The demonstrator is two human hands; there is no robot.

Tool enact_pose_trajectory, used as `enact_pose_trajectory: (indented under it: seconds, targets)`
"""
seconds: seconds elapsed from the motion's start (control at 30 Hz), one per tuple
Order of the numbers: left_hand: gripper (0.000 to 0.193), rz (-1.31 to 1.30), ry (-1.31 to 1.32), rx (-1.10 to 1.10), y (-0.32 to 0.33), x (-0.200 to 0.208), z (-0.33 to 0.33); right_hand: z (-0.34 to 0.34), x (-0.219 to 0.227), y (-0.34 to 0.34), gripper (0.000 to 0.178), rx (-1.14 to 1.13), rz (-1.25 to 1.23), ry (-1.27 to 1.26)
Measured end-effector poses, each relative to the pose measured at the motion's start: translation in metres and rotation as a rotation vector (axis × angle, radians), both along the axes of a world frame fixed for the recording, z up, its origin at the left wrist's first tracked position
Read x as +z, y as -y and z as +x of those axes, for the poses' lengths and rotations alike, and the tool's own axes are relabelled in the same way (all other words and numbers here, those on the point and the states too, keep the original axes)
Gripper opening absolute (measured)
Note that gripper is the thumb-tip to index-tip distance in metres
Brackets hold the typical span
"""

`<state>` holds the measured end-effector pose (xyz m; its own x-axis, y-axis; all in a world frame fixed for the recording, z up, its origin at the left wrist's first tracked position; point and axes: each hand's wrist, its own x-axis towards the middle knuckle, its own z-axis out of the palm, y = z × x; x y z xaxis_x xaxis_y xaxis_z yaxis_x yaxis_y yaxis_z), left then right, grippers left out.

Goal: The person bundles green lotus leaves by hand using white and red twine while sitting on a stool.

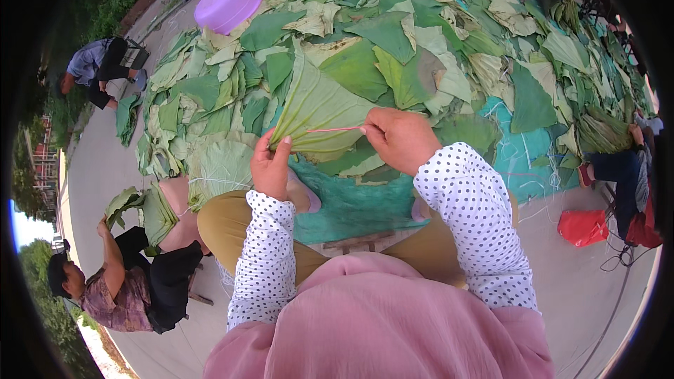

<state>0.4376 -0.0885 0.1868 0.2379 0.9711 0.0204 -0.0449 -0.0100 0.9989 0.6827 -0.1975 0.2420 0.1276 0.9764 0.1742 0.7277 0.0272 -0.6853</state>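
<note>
My left hand [270, 172] is closed on the pointed lower end of a large folded leaf [312, 102], likely a lotus leaf, pale green with raised veins fanning upward. Across the leaf's face runs a thin pink-red strand [330, 129]; whether it is a string or a slim stick I cannot tell. Its right end is pinched between the thumb and fingers of my right hand [401, 139]. Both hands are in front of my lap, above a broad heap of similar leaves [358, 67]. White strings [225, 181] lie over a leaf stack beside my left knee.
A teal sheet [351, 200] lies under the heap. A purple basin [228, 5] stands at the far left. Seated people [116, 281] work with leaves at the left, and another person [625, 175] sits at the right. A red bag [583, 228] rests on the ground there.
</note>
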Motion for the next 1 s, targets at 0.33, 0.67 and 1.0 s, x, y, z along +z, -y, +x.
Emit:
enact_pose_trajectory:
  seconds: [0.33,0.67,1.0]
  targets:
    - [0.031,-0.009,0.013,-0.124,0.01,0.024,0.024,-0.001,0.007,-0.004,0.014,-0.009,0.045,0.024]
    - [0.031,-0.001,-0.008,-0.136,0.009,0.029,0.028,0.002,0.006,-0.004,0.015,-0.028,0.053,0.053]
    - [0.038,0.135,-0.176,-0.236,0.049,0.04,0.064,-0.005,-0.004,-0.003,0.015,0.008,0.047,0.004]
